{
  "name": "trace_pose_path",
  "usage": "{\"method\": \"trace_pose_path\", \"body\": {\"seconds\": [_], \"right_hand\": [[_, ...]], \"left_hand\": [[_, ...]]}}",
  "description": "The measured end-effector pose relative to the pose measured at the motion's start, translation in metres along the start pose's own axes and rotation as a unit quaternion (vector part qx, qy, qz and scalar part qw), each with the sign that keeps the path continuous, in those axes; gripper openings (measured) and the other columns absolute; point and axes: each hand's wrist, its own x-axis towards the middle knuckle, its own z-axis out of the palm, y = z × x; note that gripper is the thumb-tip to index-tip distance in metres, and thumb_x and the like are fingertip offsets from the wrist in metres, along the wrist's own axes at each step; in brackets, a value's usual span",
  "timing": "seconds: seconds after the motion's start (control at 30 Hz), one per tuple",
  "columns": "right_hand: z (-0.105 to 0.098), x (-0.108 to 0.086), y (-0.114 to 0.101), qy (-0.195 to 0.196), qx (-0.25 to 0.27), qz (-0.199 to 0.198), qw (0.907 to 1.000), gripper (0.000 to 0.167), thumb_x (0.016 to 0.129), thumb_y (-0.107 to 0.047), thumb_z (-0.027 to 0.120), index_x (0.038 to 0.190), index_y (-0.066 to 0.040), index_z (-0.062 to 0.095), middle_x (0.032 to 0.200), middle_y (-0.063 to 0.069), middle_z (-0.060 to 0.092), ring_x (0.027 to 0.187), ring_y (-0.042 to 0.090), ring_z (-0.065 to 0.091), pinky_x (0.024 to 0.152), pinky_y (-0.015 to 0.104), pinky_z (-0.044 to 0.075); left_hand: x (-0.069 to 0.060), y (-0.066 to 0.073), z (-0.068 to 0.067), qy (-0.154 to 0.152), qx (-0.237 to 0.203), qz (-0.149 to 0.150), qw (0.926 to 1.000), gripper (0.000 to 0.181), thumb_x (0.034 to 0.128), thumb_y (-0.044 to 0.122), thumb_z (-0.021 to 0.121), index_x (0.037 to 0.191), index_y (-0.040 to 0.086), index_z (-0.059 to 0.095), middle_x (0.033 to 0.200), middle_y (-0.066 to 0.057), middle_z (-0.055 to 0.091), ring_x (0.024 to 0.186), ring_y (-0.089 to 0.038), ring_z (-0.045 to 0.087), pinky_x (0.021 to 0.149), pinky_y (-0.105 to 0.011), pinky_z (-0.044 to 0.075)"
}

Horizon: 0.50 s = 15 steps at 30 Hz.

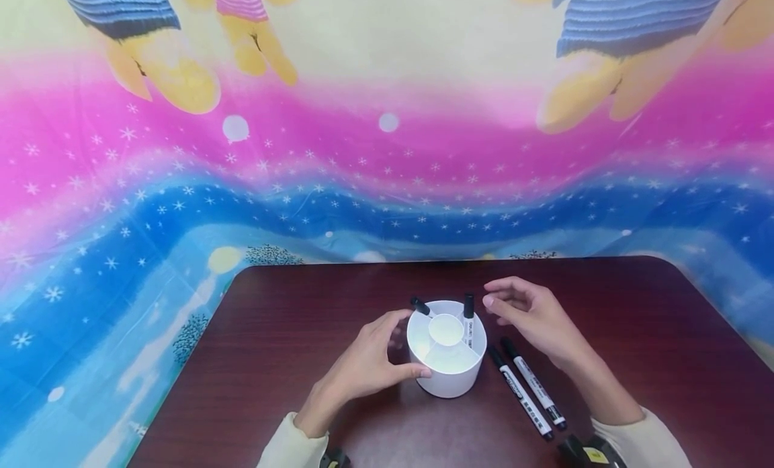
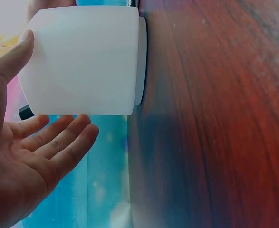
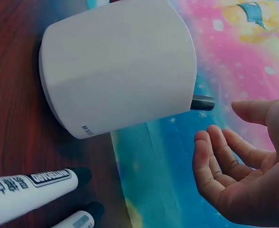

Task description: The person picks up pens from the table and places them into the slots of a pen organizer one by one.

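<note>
A round white holder (image 1: pixel 446 381) stands upright on the table, divided inside around a central cup. Two black-capped markers are in it, one (image 1: pixel 469 320) at the right and another (image 1: pixel 420 305) leaning at the back left. My left hand (image 1: pixel 369 360) holds the holder's left side, thumb at the front rim and fingers toward the back; the left wrist view shows the hand (image 2: pixel 30 161) beside the white wall (image 2: pixel 82 61). Just right of the holder, my right hand (image 1: pixel 544 320) hovers with relaxed, bent fingers and nothing in them; the right wrist view shows the hand (image 3: pixel 244 166) near a protruding black cap (image 3: pixel 203 102).
Two more black-capped markers, one (image 1: pixel 525 401) beside the other (image 1: pixel 537 385), lie side by side on the dark red table (image 1: pixel 290 334), right of the holder and below my right hand. A colourful patterned cloth (image 1: pixel 387 186) hangs behind the table's back edge.
</note>
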Motion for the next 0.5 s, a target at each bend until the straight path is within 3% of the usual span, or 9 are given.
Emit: {"method": "trace_pose_path", "body": {"seconds": [0.27, 0.5], "right_hand": [[-0.016, -0.005, 0.002, 0.011, -0.019, 0.000, 0.9998, 0.039, 0.106, -0.026, 0.071, 0.136, -0.001, 0.065, 0.120, 0.018, 0.074, 0.098, 0.004, 0.074, 0.084, 0.026, 0.063], [-0.028, -0.010, 0.015, 0.003, -0.033, 0.005, 0.9995, 0.040, 0.107, -0.026, 0.069, 0.138, -0.001, 0.064, 0.120, 0.016, 0.074, 0.098, 0.002, 0.073, 0.083, 0.027, 0.064]], "left_hand": [[-0.001, -0.003, -0.011, 0.008, -0.039, 0.012, 0.9991, 0.102, 0.0781, 0.045, 0.097, 0.160, 0.011, 0.046, 0.135, -0.005, 0.069, 0.117, -0.021, 0.074, 0.099, -0.042, 0.063], [0.000, -0.002, -0.007, -0.007, -0.010, 0.026, 0.9996, 0.096, 0.0810, 0.048, 0.094, 0.158, 0.013, 0.050, 0.136, -0.002, 0.067, 0.115, -0.020, 0.073, 0.100, -0.042, 0.062]]}}
